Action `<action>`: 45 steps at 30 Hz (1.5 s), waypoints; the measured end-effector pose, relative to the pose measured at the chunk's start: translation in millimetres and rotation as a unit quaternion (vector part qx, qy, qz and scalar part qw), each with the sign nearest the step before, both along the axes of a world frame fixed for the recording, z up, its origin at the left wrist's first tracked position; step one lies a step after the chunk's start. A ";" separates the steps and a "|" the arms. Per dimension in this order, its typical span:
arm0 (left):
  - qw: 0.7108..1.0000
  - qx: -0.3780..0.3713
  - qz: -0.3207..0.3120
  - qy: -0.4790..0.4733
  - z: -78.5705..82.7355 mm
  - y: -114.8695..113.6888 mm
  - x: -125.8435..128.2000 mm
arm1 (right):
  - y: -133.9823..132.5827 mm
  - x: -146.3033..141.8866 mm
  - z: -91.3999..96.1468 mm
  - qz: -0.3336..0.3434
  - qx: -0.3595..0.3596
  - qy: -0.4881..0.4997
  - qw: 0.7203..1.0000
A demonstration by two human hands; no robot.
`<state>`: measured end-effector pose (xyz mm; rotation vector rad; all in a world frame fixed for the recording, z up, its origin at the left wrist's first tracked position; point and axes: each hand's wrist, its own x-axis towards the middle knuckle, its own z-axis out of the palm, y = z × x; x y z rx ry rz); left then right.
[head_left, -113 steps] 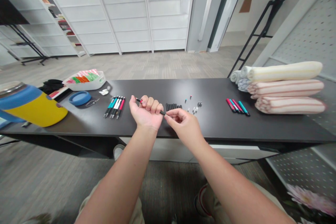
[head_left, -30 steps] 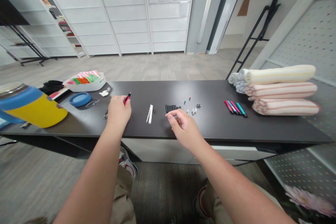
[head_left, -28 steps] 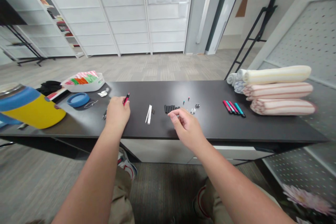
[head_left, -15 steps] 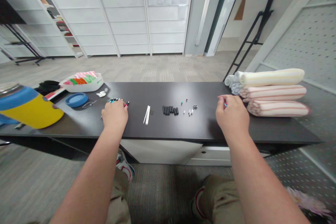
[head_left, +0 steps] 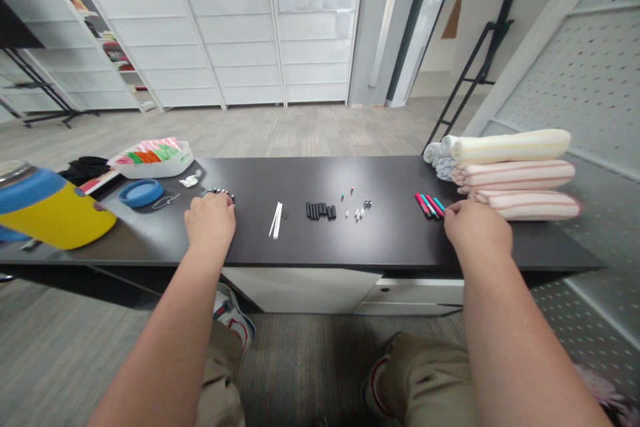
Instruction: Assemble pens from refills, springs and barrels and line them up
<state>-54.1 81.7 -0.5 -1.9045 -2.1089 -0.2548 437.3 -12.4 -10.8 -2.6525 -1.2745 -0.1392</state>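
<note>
My left hand [head_left: 210, 220] rests on the dark table with its fingers curled down. Small shiny metal-and-dark pieces [head_left: 221, 193] show just beyond its knuckles; whatever lies under the fingers is hidden. To the right, my right hand [head_left: 477, 230] is closed, its fingertips hidden, beside a row of pink and teal pen barrels [head_left: 429, 205]. Between the hands lie thin white pen refills [head_left: 276, 221], tiny springs [head_left: 285, 215], black rubber grips [head_left: 320, 211], small white pieces [head_left: 359, 215], metal bits [head_left: 368, 203] and two small coloured pieces, one teal [head_left: 343, 197], one red [head_left: 352, 189].
Rolled towels [head_left: 520, 173] are stacked at the table's right end. On the left stand a yellow-and-blue container [head_left: 55, 210], a blue round lid [head_left: 141, 193] and a white basket [head_left: 175, 163] of colourful packets. White earbuds [head_left: 190, 180] lie near the lid.
My right hand has moved right, uncovering the pink and teal barrels. My left hand has shifted slightly left; the red-tipped piece beside it no longer shows, and metal pieces do.
</note>
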 end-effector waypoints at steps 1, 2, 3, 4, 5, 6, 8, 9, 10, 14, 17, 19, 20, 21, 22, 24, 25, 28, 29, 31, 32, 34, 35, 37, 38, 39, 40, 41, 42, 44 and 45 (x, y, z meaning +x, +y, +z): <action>1.000 0.001 -0.002 0.001 0.7 -1.5 1.0 | -0.5 1.8 0.9 0.001 -0.004 -0.002 1.000; 1.000 0.003 -0.005 0.004 1.1 -3.1 2.2 | -1.1 3.8 1.9 0.002 -0.010 -0.004 1.000; 1.000 0.006 -0.010 0.008 1.4 -4.6 3.6 | -1.8 5.7 3.1 0.002 -0.018 -0.004 1.000; 1.000 0.011 -0.016 0.010 1.4 -6.1 5.1 | -2.5 7.4 4.4 0.000 -0.027 -0.002 1.000; 1.000 0.016 -0.024 0.012 1.2 -7.2 6.7 | -3.2 8.6 6.0 -0.003 -0.036 0.001 0.999; 0.999 0.020 -0.034 0.011 0.7 -8.1 8.4 | -3.8 9.2 7.5 -0.007 -0.044 0.005 0.999; 0.998 0.021 -0.063 -0.001 -0.3 -8.8 11.9 | -4.9 8.8 10.4 -0.012 -0.056 0.011 0.998; 0.996 0.014 -0.083 -0.016 -0.6 -8.8 13.7 | -5.3 7.9 11.4 -0.013 -0.060 0.010 0.998; 0.994 -0.001 -0.102 -0.038 -0.7 -8.9 15.6 | -5.6 6.8 12.2 -0.013 -0.063 0.007 0.998; 0.969 -0.087 -0.151 -0.175 2.1 -11.9 22.9 | -4.8 3.1 12.9 -0.042 -0.065 -0.012 0.997; 0.949 -0.122 -0.155 -0.247 5.1 -17.4 27.5 | -3.5 2.0 13.8 -0.070 -0.068 -0.005 0.995; 0.941 -0.141 -0.156 -0.266 6.5 -20.9 29.8 | -3.8 0.5 15.5 -0.075 -0.070 0.003 0.995; 0.939 -0.148 -0.155 -0.268 7.2 -22.3 30.8 | -4.4 -1.0 16.7 -0.078 -0.061 0.002 0.995; 0.939 -0.152 -0.154 -0.266 7.9 -23.4 31.8 | -5.4 -3.1 17.9 -0.085 -0.044 -0.004 0.995; 0.941 -0.154 -0.151 -0.262 8.6 -24.4 32.7 | -6.4 -6.0 19.3 -0.092 -0.018 -0.015 0.995; 0.946 -0.150 -0.148 -0.248 10.4 -25.9 34.5 | -8.2 -14.1 22.0 -0.100 0.048 -0.046 0.993; 0.949 -0.145 -0.146 -0.238 11.3 -26.5 35.4 | -8.7 -19.3 23.2 -0.095 0.082 -0.061 0.990; 0.959 -0.133 -0.142 -0.206 12.9 -27.7 38.1 | -8.0 -40.1 25.7 -0.026 0.183 -0.086 0.979; 0.962 -0.132 -0.137 -0.195 13.0 -27.9 39.0 | -7.3 -49.1 25.9 0.011 0.217 -0.082 0.973; 0.968 -0.132 -0.121 -0.175 12.7 -28.3 41.0 | -6.3 -71.0 25.3 0.103 0.263 -0.043 0.958; 0.971 -0.130 -0.112 -0.165 12.3 -28.5 42.0 | -6.3 -83.9 24.4 0.144 0.277 -0.019 0.950; 0.977 -0.122 -0.099 -0.145 11.5 -28.8 44.1 | -7.6 -112.3 21.0 0.237 0.290 0.023 0.927; 0.979 -0.117 -0.098 -0.135 10.9 -29.0 45.0 | -8.7 -127.0 18.5 0.279 0.289 0.041 0.915; 0.983 -0.106 -0.100 -0.115 9.2 -29.3 46.6 | -11.0 -155.5 11.9 0.362 0.275 0.068 0.888; 0.984 -0.101 -0.103 -0.102 8.0 -29.5 47.2 | -11.9 -168.3 8.0 0.398 0.265 0.077 0.875; 0.986 -0.096 -0.106 -0.088 6.6 -29.8 47.7 | -12.5 -179.7 3.9 0.428 0.254 0.093 0.862; 0.987 -0.091 -0.107 -0.074 5.0 -30.0 48.1 | -12.7 -189.3 0.0 0.450 0.245 0.111 0.852; 0.988 -0.087 -0.109 -0.060 3.4 -30.1 48.3 | -12.5 -197.1 -3.6 0.467 0.233 0.130 0.843; 0.989 -0.085 -0.109 -0.048 1.8 -30.2 48.3 | -11.9 -202.9 -6.8 0.477 0.222 0.147 0.838; 0.990 -0.087 -0.107 -0.029 -0.4 -29.9 47.6 | -10.2 -209.2 -11.1 0.485 0.200 0.173 0.834; 0.990 -0.090 -0.105 -0.025 -0.7 -29.6 46.7 | -9.2 -210.0 -12.4 0.482 0.191 0.183 0.836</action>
